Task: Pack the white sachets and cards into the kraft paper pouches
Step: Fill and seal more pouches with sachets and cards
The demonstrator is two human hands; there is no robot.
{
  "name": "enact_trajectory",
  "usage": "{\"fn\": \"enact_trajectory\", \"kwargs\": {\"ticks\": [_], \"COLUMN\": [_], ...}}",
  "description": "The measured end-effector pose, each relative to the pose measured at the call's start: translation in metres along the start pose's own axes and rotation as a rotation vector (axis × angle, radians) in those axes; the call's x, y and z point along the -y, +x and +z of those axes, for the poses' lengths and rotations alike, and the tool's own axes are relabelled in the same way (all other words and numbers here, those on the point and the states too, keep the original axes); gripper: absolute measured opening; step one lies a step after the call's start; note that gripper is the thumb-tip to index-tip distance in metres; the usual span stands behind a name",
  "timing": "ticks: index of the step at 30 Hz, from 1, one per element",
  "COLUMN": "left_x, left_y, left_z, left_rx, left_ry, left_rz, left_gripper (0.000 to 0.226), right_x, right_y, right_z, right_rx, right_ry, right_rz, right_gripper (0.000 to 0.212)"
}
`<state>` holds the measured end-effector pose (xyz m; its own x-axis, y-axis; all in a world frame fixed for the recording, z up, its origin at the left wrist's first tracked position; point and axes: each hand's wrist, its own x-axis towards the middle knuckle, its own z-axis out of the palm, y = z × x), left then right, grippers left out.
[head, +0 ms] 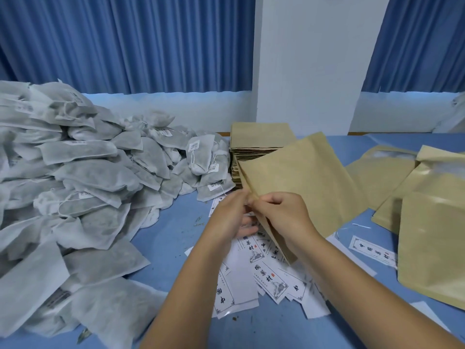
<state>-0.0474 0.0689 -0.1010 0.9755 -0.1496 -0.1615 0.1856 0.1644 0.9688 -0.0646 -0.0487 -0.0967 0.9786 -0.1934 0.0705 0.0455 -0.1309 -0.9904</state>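
A flat kraft paper pouch (302, 177) is held tilted above the table's middle. My right hand (281, 212) pinches its near left edge, and my left hand (231, 217) pinches the same edge from the left side. Under my hands lie scattered white cards (266, 275) with black print. A big heap of white sachets (83, 187) with strings and labels covers the left side of the table. A neat stack of empty kraft pouches (256, 144) stands behind the held pouch.
Several filled kraft pouches (427, 238) lie at the right. One loose card (372, 250) lies beside them. The table has a blue cover (176, 222). Blue curtains and a white pillar (312, 61) stand behind the table.
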Motion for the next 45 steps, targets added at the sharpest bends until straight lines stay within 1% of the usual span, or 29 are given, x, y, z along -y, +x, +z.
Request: {"fn": "enact_trajectory", "kwargs": {"ticks": [3, 5, 9, 13, 15, 18, 20, 23, 27, 29, 32, 33, 34, 35, 37, 39, 41, 43, 44, 45], "left_x": [0.005, 0.007, 0.009, 0.009, 0.008, 0.009, 0.009, 0.01, 0.012, 0.01, 0.006, 0.006, 0.006, 0.006, 0.006, 0.009, 0.012, 0.013, 0.011, 0.01], "left_y": [0.0, 0.0, -0.001, -0.003, -0.003, -0.004, -0.006, -0.007, -0.011, -0.014, -0.017, -0.016, -0.015, -0.013, -0.011, -0.01, -0.01, -0.009, -0.009, -0.009], "left_z": [0.005, 0.006, 0.006, 0.009, 0.013, 0.019, 0.021, 0.021, 0.023, 0.021, 0.017, 0.016, 0.015, 0.013, 0.01, 0.008, 0.007, 0.006, 0.006, 0.005], "left_rx": [0.082, 0.095, 0.131, 0.163, 0.169, 0.194, 0.204, 0.226, 0.248, 0.291, 0.344, 0.352, 0.358, 0.351, 0.288, 0.233, 0.182, 0.123, 0.102, 0.094], "left_ry": [0.033, 0.012, -0.058, -0.121, -0.169, -0.267, -0.351, -0.428, -0.435, -0.5, -0.584, -0.59, -0.572, -0.52, -0.325, -0.151, -0.033, 0.058, 0.077, 0.076], "left_rz": [0.013, 0.049, 0.059, 0.003, -0.016, 0.002, 0.036, 0.047, 0.027, 0.043, 0.057, 0.04, 0.014, -0.021, -0.112, -0.193, -0.231, -0.213, -0.198, -0.184], "left_gripper": [0.017, 0.019, 0.034, 0.044, 0.045, 0.043, 0.036, 0.03, 0.031, 0.031, 0.032, 0.032, 0.032, 0.034, 0.035, 0.03, 0.027, 0.026, 0.027, 0.027], "right_x": [0.001, 0.003, 0.01, 0.01, 0.009, 0.006, 0.007, 0.012, 0.022, 0.027, 0.03, 0.03, 0.028, 0.027, 0.021, 0.015, 0.008, 0.004, 0.003, 0.003], "right_y": [-0.004, -0.006, -0.006, -0.005, -0.006, -0.01, -0.016, -0.022, -0.031, -0.039, -0.047, -0.047, -0.046, -0.042, -0.032, -0.024, -0.019, -0.017, -0.016, -0.013], "right_z": [-0.003, -0.003, -0.01, -0.011, -0.01, -0.007, -0.006, -0.007, -0.011, -0.01, -0.004, -0.003, -0.002, -0.004, -0.008, -0.01, -0.008, -0.007, -0.009, -0.011], "right_rx": [0.024, 0.015, 0.049, 0.042, -0.005, -0.109, -0.152, -0.146, -0.103, -0.121, -0.157, -0.166, -0.163, -0.141, -0.051, 0.071, 0.163, 0.232, 0.285, 0.339], "right_ry": [0.041, 0.075, 0.228, 0.176, 0.075, -0.264, -0.415, -0.528, -0.704, -0.728, -0.714, -0.713, -0.714, -0.717, -0.726, -0.82, -1.021, -1.115, -1.075, -0.96], "right_rz": [0.055, 0.066, 0.107, 0.093, 0.012, -0.283, -0.425, -0.478, -0.52, -0.619, -0.77, -0.771, -0.727, -0.642, -0.415, -0.265, -0.213, -0.198, -0.185, -0.151], "right_gripper": [0.01, 0.01, 0.014, 0.015, 0.015, 0.016, 0.018, 0.023, 0.011, 0.006, 0.006, 0.007, 0.007, 0.007, 0.009, 0.012, 0.022, 0.035, 0.038, 0.041]}}
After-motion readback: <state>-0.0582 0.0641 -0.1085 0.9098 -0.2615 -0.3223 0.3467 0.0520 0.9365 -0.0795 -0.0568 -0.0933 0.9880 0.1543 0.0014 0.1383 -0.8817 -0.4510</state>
